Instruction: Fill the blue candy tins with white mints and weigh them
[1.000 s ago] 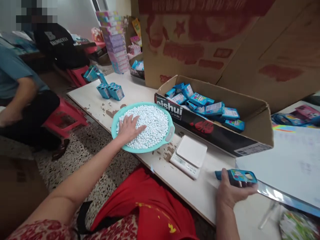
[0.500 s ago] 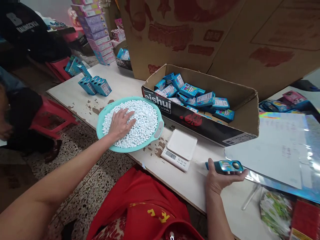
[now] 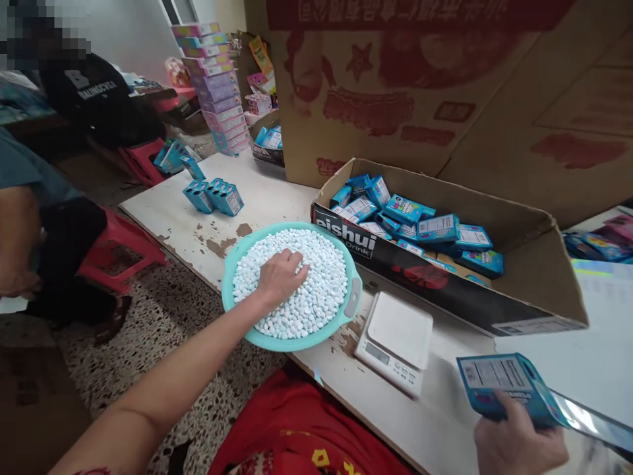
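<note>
A turquoise basin [image 3: 352,297], heaped with small white candies [image 3: 319,293], stands at the table's near edge. My left hand [image 3: 281,280] is in the heap with its fingers curled down into the candies, the fingertips partly buried. At the lower right my right hand [image 3: 519,443] grips a small blue printed carton [image 3: 496,375] between thumb and fingers, its broad printed side facing up. Most of those fingers are hidden under it. Between the basin and this carton lies a white kitchen scale [image 3: 399,330] with nothing on its platform.
Behind the scale stands a long open cardboard tray [image 3: 445,300] holding several blue cartons [image 3: 438,229]. More blue cartons [image 3: 217,196] stand at the table's far left. Tall brown cardboard [image 3: 366,105] and a stack of coloured boxes [image 3: 220,92] rise behind. Co-workers sit at left near red stools [image 3: 116,247].
My left hand's fingers have curled deeper into the candies. My right hand has turned the blue carton so its broad side shows. The whole view has shifted, with the table lower and further right.
</note>
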`<state>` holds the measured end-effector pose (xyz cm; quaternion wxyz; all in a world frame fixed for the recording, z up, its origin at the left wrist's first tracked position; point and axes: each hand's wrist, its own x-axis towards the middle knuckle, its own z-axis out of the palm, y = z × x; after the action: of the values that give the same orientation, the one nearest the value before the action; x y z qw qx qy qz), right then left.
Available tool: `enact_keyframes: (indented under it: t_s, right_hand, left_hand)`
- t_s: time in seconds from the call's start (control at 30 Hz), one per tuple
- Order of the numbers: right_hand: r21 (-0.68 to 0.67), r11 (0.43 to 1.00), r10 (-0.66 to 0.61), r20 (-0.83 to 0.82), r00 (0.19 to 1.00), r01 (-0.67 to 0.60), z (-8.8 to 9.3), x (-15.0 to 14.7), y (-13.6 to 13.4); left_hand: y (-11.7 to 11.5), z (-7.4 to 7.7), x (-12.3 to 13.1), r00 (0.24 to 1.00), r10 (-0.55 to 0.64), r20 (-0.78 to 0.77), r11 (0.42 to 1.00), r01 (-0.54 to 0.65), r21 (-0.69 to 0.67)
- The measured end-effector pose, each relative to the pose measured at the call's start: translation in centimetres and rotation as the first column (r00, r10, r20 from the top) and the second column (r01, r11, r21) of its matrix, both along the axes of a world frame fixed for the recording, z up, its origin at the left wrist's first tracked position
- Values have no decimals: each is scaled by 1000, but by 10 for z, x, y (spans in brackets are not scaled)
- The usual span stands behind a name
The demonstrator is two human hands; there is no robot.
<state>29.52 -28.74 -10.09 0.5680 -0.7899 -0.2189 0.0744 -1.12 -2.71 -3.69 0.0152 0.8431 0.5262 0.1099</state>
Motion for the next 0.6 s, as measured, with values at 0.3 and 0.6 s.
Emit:
enact_keyframes:
  t_s: [0.3, 0.6]
  right_hand:
    - [162, 856, 517, -220, 828, -491, 82, -106, 119]
    - [19, 495, 865, -107, 491, -869, 120, -143, 172]
  left_hand:
    - [14, 14, -10, 746, 428, 510, 836, -112, -537]
    - [10, 67, 8, -183, 769, 613, 622, 434, -652]
